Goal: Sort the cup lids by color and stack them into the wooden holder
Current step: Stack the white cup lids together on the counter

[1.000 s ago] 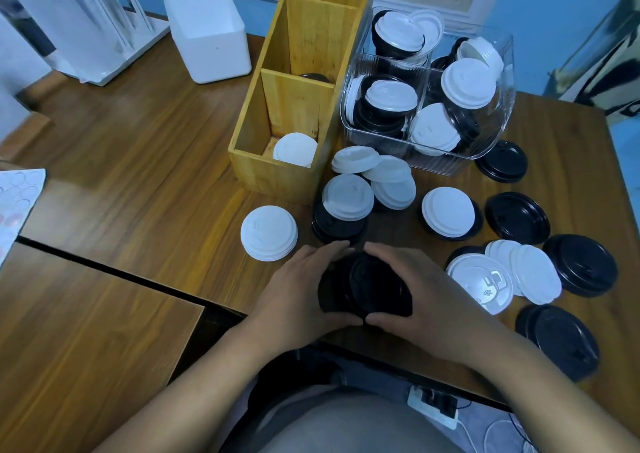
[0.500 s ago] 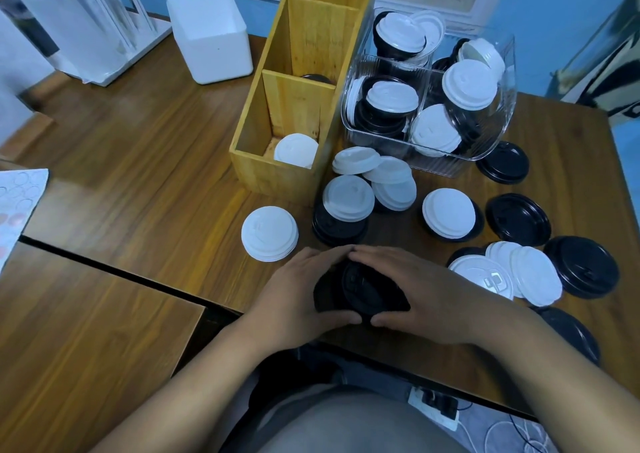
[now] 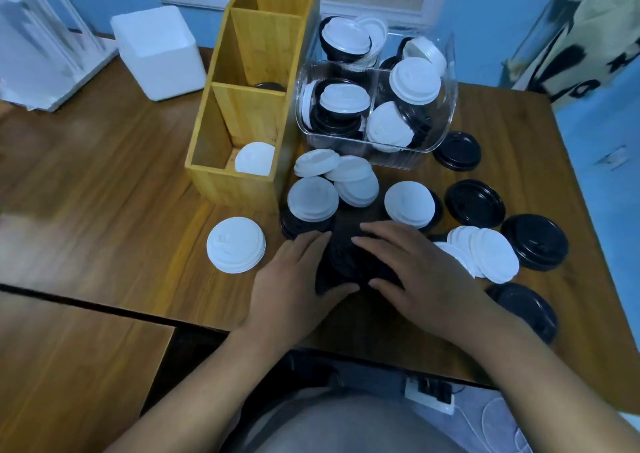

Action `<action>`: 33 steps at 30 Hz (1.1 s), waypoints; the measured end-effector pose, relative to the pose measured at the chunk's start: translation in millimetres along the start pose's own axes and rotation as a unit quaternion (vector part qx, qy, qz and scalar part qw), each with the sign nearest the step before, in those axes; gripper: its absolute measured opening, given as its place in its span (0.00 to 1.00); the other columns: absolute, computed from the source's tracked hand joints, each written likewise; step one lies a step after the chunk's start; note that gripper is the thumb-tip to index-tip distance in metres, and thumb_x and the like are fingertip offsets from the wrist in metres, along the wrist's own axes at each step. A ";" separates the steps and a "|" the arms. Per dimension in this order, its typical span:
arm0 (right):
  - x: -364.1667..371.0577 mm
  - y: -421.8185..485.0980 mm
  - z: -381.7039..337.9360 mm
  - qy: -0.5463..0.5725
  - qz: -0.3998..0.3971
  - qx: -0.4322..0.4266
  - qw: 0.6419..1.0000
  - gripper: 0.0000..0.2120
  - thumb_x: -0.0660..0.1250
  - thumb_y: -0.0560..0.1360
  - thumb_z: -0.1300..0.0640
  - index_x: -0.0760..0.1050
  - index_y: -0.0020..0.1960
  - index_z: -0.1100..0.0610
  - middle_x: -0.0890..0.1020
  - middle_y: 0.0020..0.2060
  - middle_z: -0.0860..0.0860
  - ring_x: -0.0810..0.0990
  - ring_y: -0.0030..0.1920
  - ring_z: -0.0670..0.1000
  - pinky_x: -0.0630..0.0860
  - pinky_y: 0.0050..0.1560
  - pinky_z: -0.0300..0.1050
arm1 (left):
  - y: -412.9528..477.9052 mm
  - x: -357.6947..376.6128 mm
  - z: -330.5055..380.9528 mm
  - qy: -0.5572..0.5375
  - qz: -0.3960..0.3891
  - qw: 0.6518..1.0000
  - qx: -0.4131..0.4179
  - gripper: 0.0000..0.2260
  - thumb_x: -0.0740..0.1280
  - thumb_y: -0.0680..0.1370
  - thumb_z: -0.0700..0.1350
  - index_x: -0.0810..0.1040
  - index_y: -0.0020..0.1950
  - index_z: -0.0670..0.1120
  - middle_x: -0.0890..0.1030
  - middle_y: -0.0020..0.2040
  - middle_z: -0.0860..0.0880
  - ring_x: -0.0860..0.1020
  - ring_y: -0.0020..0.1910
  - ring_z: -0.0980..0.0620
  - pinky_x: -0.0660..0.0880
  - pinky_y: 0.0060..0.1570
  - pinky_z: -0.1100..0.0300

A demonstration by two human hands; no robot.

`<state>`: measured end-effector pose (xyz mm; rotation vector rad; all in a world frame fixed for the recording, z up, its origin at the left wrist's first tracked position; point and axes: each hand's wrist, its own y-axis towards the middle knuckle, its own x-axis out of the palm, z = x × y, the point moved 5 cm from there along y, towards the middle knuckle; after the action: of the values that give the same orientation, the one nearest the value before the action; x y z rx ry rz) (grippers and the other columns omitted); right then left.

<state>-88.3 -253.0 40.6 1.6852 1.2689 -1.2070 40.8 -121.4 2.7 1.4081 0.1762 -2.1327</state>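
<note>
Head view: we've got both hands cupped on a stack of black lids (image 3: pixel 346 262) near the table's (image 3: pixel 121 182) near edge. The left hand (image 3: pixel 294 279) has fingers curled round its left side, the right hand (image 3: pixel 422 272) round the right, w/ thumbs pinching the near rim. Progress looks early to us. The wooden holder (image 3: pixel 239 189), far-left of the hands, has one white lid (image 3: pixel 254 159) in the near compartment and a dark lid edge (image 3: pixel 270 87) showing in the middle one; the far compartment's floor is out of sight. Lots left: loose white lids (image 3: pixel 313 199) & loose black lids (image 3: pixel 474 203) right of the holder, a white stack (image 3: pixel 236 244) near-left, plus the clear bin (image 3: pixel 429 156) packed w/ mixed lids. We can't count the gripped stack, as the hands cover it and it's blurred.
</note>
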 end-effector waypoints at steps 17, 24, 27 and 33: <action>-21.1 -77.4 55.6 -0.083 0.083 0.187 0.975 0.37 0.75 0.69 0.39 0.68 0.73 0.49 0.77 0.67 0.48 0.69 0.72 0.51 0.54 0.78 0.59 | 31.5 -6.0 29.8 -0.016 -0.004 0.998 0.054 0.34 0.73 0.72 0.64 0.71 0.73 0.49 0.74 0.68 0.52 0.71 0.67 0.51 0.71 0.60 0.60; -18.6 -115.2 33.3 -0.019 0.037 0.147 0.988 0.42 0.76 0.66 0.36 0.63 0.75 0.42 0.71 0.62 0.39 0.67 0.60 0.40 0.69 0.55 0.39 | 75.3 -11.2 66.0 -0.005 -0.014 0.991 0.134 0.27 0.76 0.73 0.57 0.76 0.68 0.47 0.79 0.64 0.48 0.72 0.64 0.48 0.70 0.62 0.56; -3.0 -119.7 27.6 -0.006 0.009 0.140 0.990 0.43 0.75 0.65 0.35 0.63 0.75 0.41 0.64 0.58 0.36 0.56 0.51 0.33 0.68 0.47 0.35 | 105.6 -1.1 83.5 0.011 -0.057 0.987 0.151 0.27 0.75 0.73 0.60 0.76 0.67 0.48 0.79 0.64 0.49 0.73 0.64 0.47 0.71 0.60 0.54; 13.6 -117.9 27.9 0.055 -0.017 0.120 0.991 0.41 0.69 0.73 0.37 0.48 0.77 0.31 0.57 0.56 0.29 0.61 0.56 0.33 0.66 0.50 0.30 | 138.3 34.9 106.9 0.093 -0.140 0.970 0.178 0.30 0.74 0.70 0.65 0.74 0.62 0.46 0.78 0.62 0.47 0.73 0.61 0.44 0.74 0.56 0.50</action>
<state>-207.7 -241.3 19.1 1.9337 1.2622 -1.3474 17.9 -292.8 45.9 1.8905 0.0684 -2.3420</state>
